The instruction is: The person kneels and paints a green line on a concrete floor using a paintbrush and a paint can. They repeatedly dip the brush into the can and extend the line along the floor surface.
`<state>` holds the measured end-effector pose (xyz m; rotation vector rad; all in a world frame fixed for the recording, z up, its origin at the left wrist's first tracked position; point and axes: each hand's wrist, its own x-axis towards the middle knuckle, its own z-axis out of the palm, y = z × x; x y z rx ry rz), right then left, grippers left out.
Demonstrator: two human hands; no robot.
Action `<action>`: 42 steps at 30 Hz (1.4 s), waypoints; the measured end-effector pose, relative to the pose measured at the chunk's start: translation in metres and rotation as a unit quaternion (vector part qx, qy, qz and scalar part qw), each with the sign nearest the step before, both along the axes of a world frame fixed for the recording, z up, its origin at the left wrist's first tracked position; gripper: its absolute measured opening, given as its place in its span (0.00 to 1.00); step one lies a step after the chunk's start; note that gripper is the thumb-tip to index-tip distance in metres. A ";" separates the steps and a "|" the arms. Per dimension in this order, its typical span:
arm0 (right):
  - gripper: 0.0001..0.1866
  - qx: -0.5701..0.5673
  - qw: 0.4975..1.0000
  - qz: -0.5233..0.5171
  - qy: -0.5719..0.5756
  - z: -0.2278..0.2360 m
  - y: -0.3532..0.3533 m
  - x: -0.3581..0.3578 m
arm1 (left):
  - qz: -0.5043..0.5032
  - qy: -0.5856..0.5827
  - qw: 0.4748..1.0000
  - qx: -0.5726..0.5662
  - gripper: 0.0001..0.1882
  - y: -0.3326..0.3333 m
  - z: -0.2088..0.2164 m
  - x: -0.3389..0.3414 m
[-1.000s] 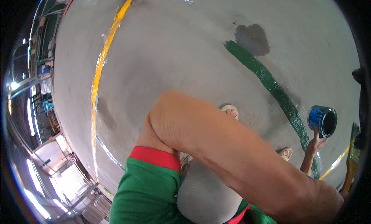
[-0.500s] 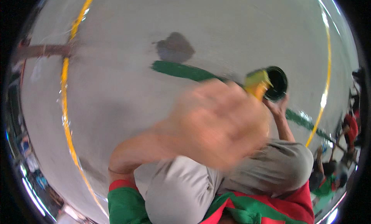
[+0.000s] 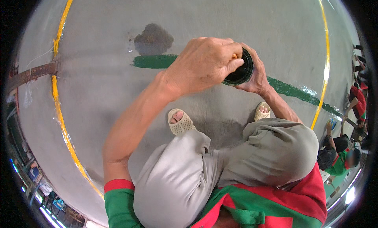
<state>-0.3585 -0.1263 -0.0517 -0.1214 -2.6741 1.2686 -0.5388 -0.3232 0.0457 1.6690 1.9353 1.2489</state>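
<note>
My left hand [image 3: 204, 64] is closed around the yellow-orange handle of a paintbrush [image 3: 235, 56], only a bit of which shows. The brush points into a dark round paint can [image 3: 245, 70], and its bristles are hidden. My right hand [image 3: 258, 74] grips the can from its right side, fingers wrapped about the wall. Beneath both hands a green painted stripe [image 3: 155, 61] crosses the grey floor, partly covered by my left hand and the can.
My sandalled feet [image 3: 181, 123] rest on the floor below the stripe. A dark wet patch [image 3: 153, 39] lies beyond its left end. Yellow lines [image 3: 59, 106] run along both sides. Other people [image 3: 357, 104] crouch at the far right.
My left hand has moved up and away from me, carrying the brush into the can's mouth. The can now sits further left in the picture, tilted in my right hand.
</note>
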 end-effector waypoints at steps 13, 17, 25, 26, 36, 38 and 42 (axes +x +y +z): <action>0.59 0.009 1.000 0.016 0.015 -0.016 0.001 -0.008 | 0.166 -0.158 0.972 0.054 0.14 -0.054 -0.011 -0.012; 0.59 0.014 1.000 0.013 0.014 -0.023 0.003 -0.014 | 0.231 -0.292 0.925 0.072 0.16 -0.071 -0.034 -0.011; 0.58 0.007 1.000 -0.014 0.007 -0.037 0.010 -0.007 | 0.290 -0.377 0.867 0.149 0.14 -0.133 -0.082 -0.031; 0.58 0.002 1.000 -0.021 0.006 -0.037 0.011 -0.004 | 0.307 -0.375 0.864 0.134 0.14 -0.142 -0.089 -0.032; 0.57 -0.045 0.998 -0.052 0.008 -0.025 0.013 0.011 | 0.396 -0.302 0.867 0.016 0.15 -0.185 -0.164 -0.042; 0.55 -0.044 0.997 -0.064 0.004 -0.021 0.011 0.013 | 0.404 -0.267 0.875 0.007 0.15 -0.196 -0.170 -0.049; 0.53 -0.041 0.996 -0.074 -0.001 -0.015 0.008 0.017 | 0.440 -0.192 0.877 -0.011 0.16 -0.221 -0.164 -0.069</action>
